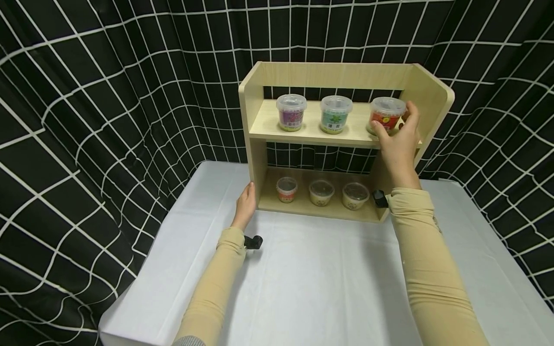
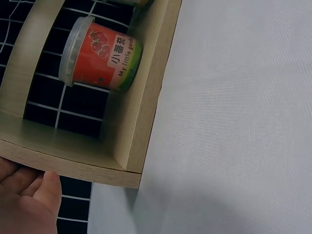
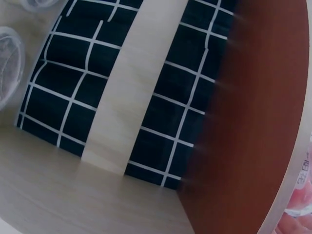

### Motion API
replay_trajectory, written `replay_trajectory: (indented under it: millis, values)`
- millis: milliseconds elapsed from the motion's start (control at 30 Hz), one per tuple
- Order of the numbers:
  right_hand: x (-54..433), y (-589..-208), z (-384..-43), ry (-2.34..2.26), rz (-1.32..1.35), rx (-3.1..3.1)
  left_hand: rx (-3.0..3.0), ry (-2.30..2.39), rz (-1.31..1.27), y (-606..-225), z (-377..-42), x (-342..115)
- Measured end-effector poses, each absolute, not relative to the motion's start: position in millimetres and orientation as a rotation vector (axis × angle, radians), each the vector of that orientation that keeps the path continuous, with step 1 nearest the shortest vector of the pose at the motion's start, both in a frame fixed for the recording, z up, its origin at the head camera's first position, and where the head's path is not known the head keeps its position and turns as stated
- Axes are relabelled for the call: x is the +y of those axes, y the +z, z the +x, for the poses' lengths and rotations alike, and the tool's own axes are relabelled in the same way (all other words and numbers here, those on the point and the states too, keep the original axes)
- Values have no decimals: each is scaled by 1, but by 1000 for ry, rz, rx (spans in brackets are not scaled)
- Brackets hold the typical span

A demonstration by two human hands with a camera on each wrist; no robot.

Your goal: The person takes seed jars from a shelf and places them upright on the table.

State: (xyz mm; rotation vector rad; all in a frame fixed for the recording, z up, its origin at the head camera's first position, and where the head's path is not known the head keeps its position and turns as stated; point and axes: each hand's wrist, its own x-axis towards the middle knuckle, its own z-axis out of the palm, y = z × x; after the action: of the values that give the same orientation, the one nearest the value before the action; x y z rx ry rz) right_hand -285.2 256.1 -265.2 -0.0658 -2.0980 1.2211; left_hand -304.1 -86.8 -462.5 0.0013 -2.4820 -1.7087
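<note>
A plastic cup [image 1: 386,115] with a red label and clear lid is at the right of the upper shelf. My right hand [image 1: 399,139] grips it, thumb at its front left and fingers at its right side. In the right wrist view, fingertips [image 3: 294,225] and part of the cup [image 3: 303,183] show at the right edge. My left hand [image 1: 245,204] rests against the left side panel of the wooden shelf unit [image 1: 253,144]. The left wrist view shows that hand [image 2: 29,204] touching the panel's outer face, with a red tomato-labelled cup [image 2: 100,53] inside the unit.
On the upper shelf stand a purple-labelled cup [image 1: 291,113] and a green-labelled cup [image 1: 335,115]. Below are a small red-labelled cup [image 1: 286,190] and two pale lidded cups [image 1: 321,193]. The unit stands on a white-covered table [image 1: 311,278], with black gridded cloth [image 1: 207,96] around it.
</note>
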Motion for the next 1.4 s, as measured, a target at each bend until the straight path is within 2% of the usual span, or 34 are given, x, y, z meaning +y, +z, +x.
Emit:
replay_trajectory:
  millis: [967, 1400]
  values:
    - [254, -270, -284, 1238, -69, -2023, -2479, -1688, 101, -465, -308, -82]
    - [242, -271, -255, 1239, 41, -1834, -2502, -1644, 72, -459, -310, -84]
